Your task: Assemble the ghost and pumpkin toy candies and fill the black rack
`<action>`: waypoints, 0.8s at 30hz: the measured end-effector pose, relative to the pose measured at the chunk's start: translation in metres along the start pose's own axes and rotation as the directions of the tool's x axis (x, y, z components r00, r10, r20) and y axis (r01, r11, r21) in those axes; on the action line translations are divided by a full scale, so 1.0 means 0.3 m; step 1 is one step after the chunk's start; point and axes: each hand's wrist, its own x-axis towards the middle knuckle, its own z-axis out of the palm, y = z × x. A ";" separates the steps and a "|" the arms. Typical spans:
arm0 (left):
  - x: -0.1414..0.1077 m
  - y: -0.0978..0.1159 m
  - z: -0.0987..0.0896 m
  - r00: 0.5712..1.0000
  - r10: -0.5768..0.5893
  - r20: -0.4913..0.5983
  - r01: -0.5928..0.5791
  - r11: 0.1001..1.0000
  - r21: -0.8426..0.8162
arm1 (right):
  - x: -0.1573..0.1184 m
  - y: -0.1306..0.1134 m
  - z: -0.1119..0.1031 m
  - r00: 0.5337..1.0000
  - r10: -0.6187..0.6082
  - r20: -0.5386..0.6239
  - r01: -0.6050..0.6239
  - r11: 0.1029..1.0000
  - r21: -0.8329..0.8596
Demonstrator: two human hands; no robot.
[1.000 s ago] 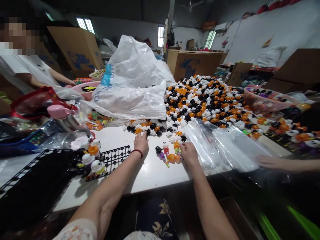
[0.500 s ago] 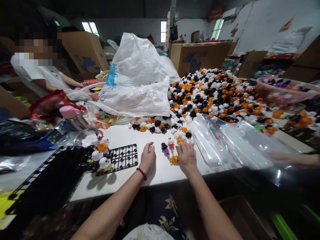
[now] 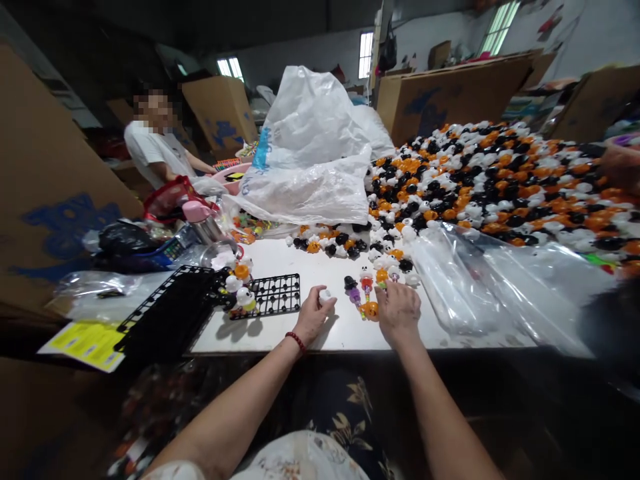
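White piece [image 3: 325,294]: pinched in the left hand [image 3: 311,316], just above the bench [image 3: 345,337].
Left fingers: narrow, closed round it.
Change: the left hand has drawn back from the small pile [image 3: 330,239], bringing the piece nearer the figures [image 3: 367,284].
Figures: a loose group between the hands, purple, red and orange.
Right hand [image 3: 401,309]: fingers bent over the group's right side, touching it; whether they grip, one cannot tell.
Bags [image 3: 445,300]: flat and clear, right of that hand, partly in the way towards the big pile [image 3: 475,180].
Rack [image 3: 274,295]: black, left of the left hand.
Sack [image 3: 310,193]: white, behind the small pile.
Person [image 3: 145,150]: at far left, beyond the red bag [image 3: 173,197].
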 end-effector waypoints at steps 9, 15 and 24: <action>-0.028 0.004 -0.007 0.994 0.107 0.014 -0.108 0.974 0.201 | -0.016 0.001 0.007 0.996 -0.068 -0.058 0.067 0.998 -0.006; -0.039 0.015 -0.015 0.995 0.097 -0.024 -0.090 0.974 0.207 | -0.018 -0.008 0.037 0.993 -0.100 -0.066 0.099 0.995 -0.016; -0.075 -0.007 -0.085 0.999 0.037 0.034 -0.042 0.985 0.168 | -0.028 -0.012 0.036 0.962 -0.156 -0.225 0.169 0.985 0.037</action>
